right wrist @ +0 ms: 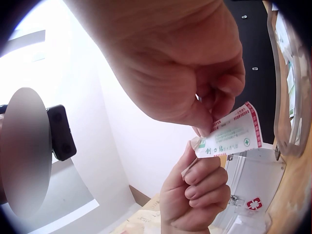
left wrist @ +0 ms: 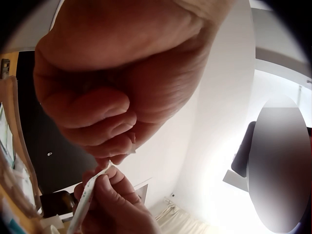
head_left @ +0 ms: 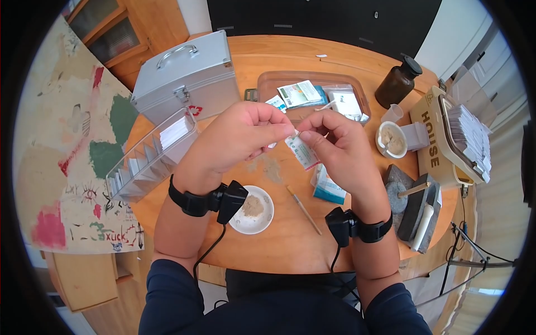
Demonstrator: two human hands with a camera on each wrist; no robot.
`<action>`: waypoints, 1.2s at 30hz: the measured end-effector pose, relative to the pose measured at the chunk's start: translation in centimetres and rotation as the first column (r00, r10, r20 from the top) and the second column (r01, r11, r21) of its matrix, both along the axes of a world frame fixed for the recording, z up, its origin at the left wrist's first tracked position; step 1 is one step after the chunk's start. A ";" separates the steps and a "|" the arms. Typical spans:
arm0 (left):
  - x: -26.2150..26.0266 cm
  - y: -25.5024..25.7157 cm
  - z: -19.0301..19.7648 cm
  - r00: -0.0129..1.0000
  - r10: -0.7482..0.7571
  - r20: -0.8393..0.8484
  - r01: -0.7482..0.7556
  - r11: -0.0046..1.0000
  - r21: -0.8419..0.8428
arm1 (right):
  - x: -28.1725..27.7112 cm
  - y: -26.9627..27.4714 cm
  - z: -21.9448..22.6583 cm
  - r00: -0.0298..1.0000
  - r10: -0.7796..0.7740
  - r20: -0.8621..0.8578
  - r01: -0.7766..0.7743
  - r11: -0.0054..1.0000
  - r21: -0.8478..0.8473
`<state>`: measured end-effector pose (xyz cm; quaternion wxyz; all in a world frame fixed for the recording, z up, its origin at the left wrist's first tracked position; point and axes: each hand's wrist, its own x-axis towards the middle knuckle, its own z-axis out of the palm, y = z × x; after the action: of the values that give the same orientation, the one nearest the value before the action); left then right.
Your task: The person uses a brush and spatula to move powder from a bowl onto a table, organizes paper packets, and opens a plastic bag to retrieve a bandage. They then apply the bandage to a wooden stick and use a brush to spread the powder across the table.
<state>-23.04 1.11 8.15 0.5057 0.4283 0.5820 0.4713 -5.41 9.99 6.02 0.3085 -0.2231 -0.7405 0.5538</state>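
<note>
A small white paper adhesive-bandage packet with green and red print is held between both hands over the table. My right hand pinches it near one end between thumb and fingers, and the printed part hangs down in the head view. At that same end the left hand pinches the packet's edge, fingertips close to the right hand's. A small torn scrap shows at the left fingers in the right wrist view. Below the hands lie a blue-and-white packet and a thin brush-like stick.
A white bowl with beige powder is near the left forearm. Behind the hands lies a brown tray with packets. A silver case and clear divided box stand left; a bowl of paste, brown bottle, cream box and grey stone block right.
</note>
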 end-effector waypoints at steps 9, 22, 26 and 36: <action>0.8 -0.2 0.6 0.995 0.022 -0.099 -0.019 0.999 0.029 | 0.0 -0.1 0.1 1.000 0.001 0.020 -0.001 1.000 -0.001; 0.2 0.3 -0.6 0.996 0.069 -0.053 -0.062 0.990 0.126 | -0.3 0.1 -0.6 0.999 -0.014 -0.045 0.015 1.000 0.026; 0.7 0.3 -0.4 0.969 0.242 -0.046 -0.231 0.958 0.172 | 0.1 0.2 -0.4 0.998 -0.030 0.057 0.027 0.998 0.055; 0.9 0.0 -0.1 0.986 0.076 -0.148 -0.058 0.990 0.126 | -0.1 0.1 -0.3 0.995 -0.046 -0.084 0.029 0.981 -0.193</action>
<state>-22.14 1.15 8.06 0.4165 0.4732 0.6035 0.4882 -5.49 10.12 5.74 0.3286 -0.2411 -0.6651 0.6257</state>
